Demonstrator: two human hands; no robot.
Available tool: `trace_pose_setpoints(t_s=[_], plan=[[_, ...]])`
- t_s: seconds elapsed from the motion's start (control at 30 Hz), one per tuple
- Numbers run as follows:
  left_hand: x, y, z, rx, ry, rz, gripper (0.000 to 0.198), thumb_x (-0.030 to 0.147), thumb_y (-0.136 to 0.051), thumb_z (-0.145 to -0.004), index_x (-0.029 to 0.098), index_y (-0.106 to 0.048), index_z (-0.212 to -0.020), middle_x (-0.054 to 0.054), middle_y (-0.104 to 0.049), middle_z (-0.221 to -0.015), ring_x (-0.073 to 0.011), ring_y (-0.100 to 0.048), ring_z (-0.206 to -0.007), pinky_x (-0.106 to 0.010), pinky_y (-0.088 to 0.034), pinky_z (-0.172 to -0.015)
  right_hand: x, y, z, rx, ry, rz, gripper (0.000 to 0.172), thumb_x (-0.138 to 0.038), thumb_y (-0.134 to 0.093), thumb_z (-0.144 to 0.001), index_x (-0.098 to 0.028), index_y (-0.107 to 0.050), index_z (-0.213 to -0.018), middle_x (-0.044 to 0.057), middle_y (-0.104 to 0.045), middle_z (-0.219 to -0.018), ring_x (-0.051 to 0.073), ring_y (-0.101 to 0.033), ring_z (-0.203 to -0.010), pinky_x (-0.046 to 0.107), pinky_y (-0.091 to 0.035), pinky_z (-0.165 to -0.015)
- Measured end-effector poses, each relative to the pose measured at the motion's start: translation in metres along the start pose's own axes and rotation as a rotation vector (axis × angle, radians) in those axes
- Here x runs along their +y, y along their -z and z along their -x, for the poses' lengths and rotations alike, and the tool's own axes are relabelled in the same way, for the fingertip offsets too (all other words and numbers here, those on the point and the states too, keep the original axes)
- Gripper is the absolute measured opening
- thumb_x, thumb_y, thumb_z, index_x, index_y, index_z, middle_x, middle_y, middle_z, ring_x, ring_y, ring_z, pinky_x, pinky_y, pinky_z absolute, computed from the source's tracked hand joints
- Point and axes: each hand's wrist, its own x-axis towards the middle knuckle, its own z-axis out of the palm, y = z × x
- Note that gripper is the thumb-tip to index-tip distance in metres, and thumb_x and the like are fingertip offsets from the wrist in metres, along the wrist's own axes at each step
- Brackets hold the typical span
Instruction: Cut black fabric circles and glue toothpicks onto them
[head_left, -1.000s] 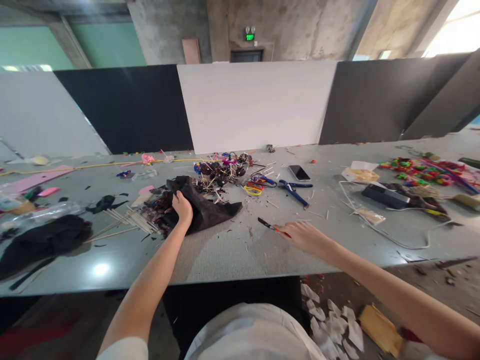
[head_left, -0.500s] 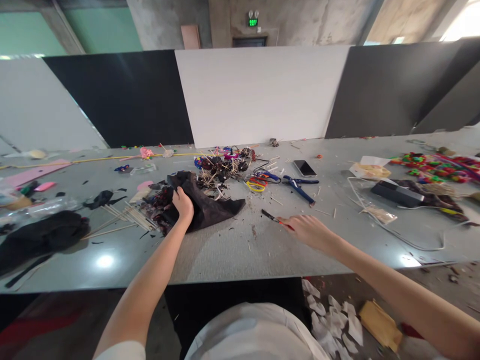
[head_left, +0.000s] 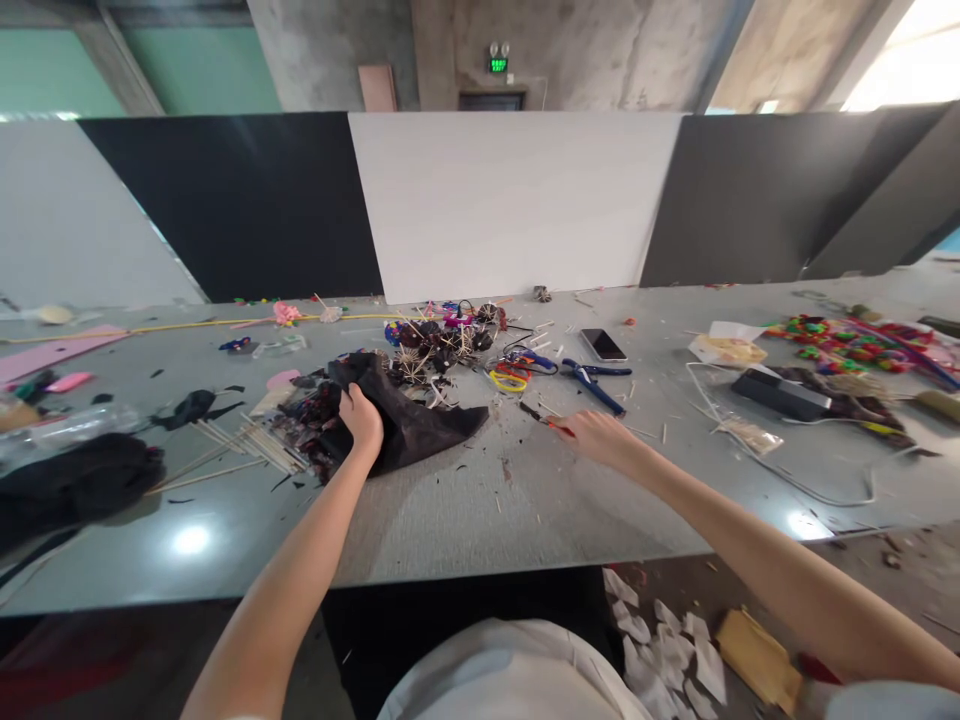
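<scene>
My left hand (head_left: 363,420) is closed on a piece of black fabric (head_left: 409,425), which spreads to the right across the grey table. Beneath and left of the fabric is a heap of dark, shiny scraps (head_left: 304,420). In my right hand (head_left: 600,440) are scissors (head_left: 551,420) with orange-red handles and dark blades, pointing left toward the fabric's tip but apart from it. My fingers partly hide the handles. Just behind this hand lie blue-handled pliers (head_left: 596,383). Spiky dark balls stuck with pale sticks (head_left: 439,350) sit behind the fabric.
A phone (head_left: 603,345) lies beyond the pliers, with yellow-handled scissors (head_left: 508,381) to their left. Wooden sticks (head_left: 259,445) and a black cloth bundle (head_left: 82,480) are at left. A dark box (head_left: 780,393) with white cable lies right. Crumpled paper (head_left: 667,640) litters the floor.
My right hand and the scissors have shifted a little farther from me over the table. My left hand keeps its hold on the fabric. The view has tilted slightly.
</scene>
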Motion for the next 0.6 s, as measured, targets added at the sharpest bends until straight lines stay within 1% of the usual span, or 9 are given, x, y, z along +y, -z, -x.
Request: trace_pose_setpoints(t_s=[0.17, 0.33, 0.4, 0.47, 0.6], plan=[[-0.001, 0.0, -0.003, 0.014, 0.02, -0.006, 0.039, 0.035, -0.04, -0.099, 0.012, -0.07, -0.104, -0.02, -0.073, -0.112, -0.0305, -0.068, -0.109, -0.042, -0.049, -0.101, 0.007, -0.004, -0.003, -0.019, 0.013, 0.031, 0.045, -0.036, -0.034, -0.108, -0.027, -0.066, -0.138, 0.012, -0.079, -0.099, 0.025, -0.076, -0.086, 0.03, -0.049, -0.07], [0.0, 0.001, -0.003, 0.023, 0.062, -0.019, 0.038, 0.033, -0.039, -0.1, 0.011, -0.07, -0.103, -0.022, -0.072, -0.112, -0.0311, -0.068, -0.109, -0.042, -0.049, -0.101, 0.009, 0.001, -0.028, -0.04, -0.022, 0.032, 0.046, -0.036, -0.034, -0.108, -0.025, -0.066, -0.14, 0.013, -0.078, -0.1, 0.025, -0.075, -0.088, 0.03, -0.049, -0.073], [0.001, 0.002, -0.003, 0.018, 0.07, -0.027, 0.037, 0.033, -0.039, -0.1, 0.011, -0.069, -0.102, -0.022, -0.072, -0.111, -0.0312, -0.069, -0.108, -0.042, -0.049, -0.1, 0.01, 0.004, -0.032, -0.06, -0.029, 0.011, 0.046, -0.036, -0.035, -0.108, -0.026, -0.066, -0.14, 0.013, -0.078, -0.103, 0.024, -0.075, -0.088, 0.03, -0.049, -0.075], [0.001, 0.001, -0.004, 0.014, 0.075, -0.033, 0.036, 0.032, -0.039, -0.1, 0.012, -0.069, -0.101, -0.021, -0.073, -0.109, -0.0309, -0.069, -0.106, -0.042, -0.05, -0.099, 0.014, 0.005, -0.027, -0.067, -0.014, 0.0, 0.045, -0.036, -0.036, -0.107, -0.027, -0.067, -0.139, 0.011, -0.078, -0.103, 0.023, -0.075, -0.087, 0.03, -0.049, -0.076], [-0.002, -0.001, -0.005, 0.024, 0.072, -0.033, 0.036, 0.032, -0.04, -0.099, 0.012, -0.07, -0.1, -0.021, -0.073, -0.108, -0.0313, -0.069, -0.106, -0.042, -0.05, -0.099, 0.022, 0.001, -0.008, -0.058, 0.032, -0.003, 0.044, -0.039, -0.037, -0.106, -0.027, -0.071, -0.132, 0.01, -0.078, -0.098, 0.023, -0.074, -0.085, 0.029, -0.049, -0.072]])
